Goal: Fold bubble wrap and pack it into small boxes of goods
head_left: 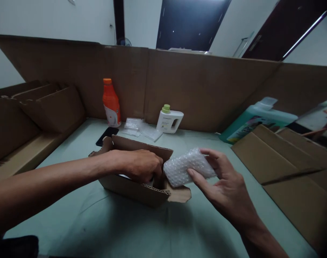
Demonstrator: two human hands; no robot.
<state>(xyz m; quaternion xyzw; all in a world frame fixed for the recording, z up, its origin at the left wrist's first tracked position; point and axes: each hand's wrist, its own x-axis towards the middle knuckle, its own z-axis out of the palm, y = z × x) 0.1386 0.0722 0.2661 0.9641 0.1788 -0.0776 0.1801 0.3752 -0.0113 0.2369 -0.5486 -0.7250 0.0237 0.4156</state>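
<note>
An open cardboard box sits on the green-covered table, its right end flap folded outward. My left hand reaches down into it with the fingers curled; the fingertips are hidden, and I cannot make out what they grip. Something pale shows inside beneath that hand. To the right of the box, my right hand pinches a bubble-wrapped bundle between thumb and fingers. The bundle is tilted, its left end over the folded flap. What is inside the wrap cannot be seen.
Behind the box are a black phone, an orange bottle, bubble wrap pieces and a white jug. A teal bottle leans at right behind cardboard pieces. More boxes stand left. A cardboard wall closes the back.
</note>
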